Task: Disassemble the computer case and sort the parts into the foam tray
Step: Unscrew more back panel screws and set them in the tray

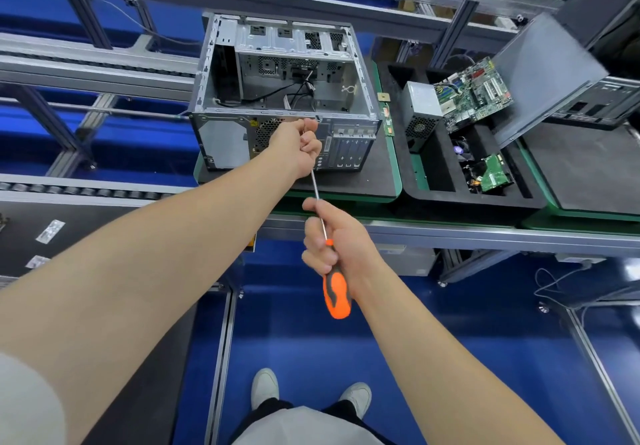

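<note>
Head view: right hand (341,236) grips orange-handled screwdriver (336,292) near boxy metal case (221,146).

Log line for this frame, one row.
left hand holds screwdriver shaft at computer case rear | right hand grips handle | foam tray holds power supply, motherboard

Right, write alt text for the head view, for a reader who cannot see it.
Two hands hold an orange-handled screwdriver against an opened computer case: left hand near the tip, right hand at the handle. A foam tray beside it holds parts.
</note>
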Tool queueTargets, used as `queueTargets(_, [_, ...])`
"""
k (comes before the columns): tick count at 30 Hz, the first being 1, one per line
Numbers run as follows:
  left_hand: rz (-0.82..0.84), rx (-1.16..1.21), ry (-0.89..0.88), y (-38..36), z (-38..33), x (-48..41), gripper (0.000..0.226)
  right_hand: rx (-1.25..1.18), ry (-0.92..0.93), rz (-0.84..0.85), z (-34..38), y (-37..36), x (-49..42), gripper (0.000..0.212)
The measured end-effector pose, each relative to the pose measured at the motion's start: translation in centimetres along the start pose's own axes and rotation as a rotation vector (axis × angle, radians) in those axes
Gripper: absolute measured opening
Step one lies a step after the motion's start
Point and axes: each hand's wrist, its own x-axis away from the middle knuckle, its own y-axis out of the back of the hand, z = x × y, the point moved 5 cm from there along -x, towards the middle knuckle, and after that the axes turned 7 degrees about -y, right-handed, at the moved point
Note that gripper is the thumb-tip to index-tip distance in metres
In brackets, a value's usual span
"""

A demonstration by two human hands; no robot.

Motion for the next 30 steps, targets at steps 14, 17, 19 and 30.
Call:
queueTargets(14, [-0.098,-0.110,0.029,-0.1,0.0,0.2,0.027,1.080,0.224,-0.452,2.1,1.0,-0.1,0.021])
queueTargets(17, [-0.065,-0.036,0.071,0.0,0.0,0.3,0.031,0.112,-0.041,0.008,-0.5,1.0,0.0,0.024])
queueTargets(19, [-0.039,-0.001,0.084,0.0,0.0,0.4,0.035,-0.370,-0.205,0.260,-1.3,0.4,0.4,0.032])
queueTargets(30, [-0.067,-0.231,-0.037,0.1,-0.4,0.3,0.027,1.498,0.176,-0.624,2.4,0.2,0.2,0.005])
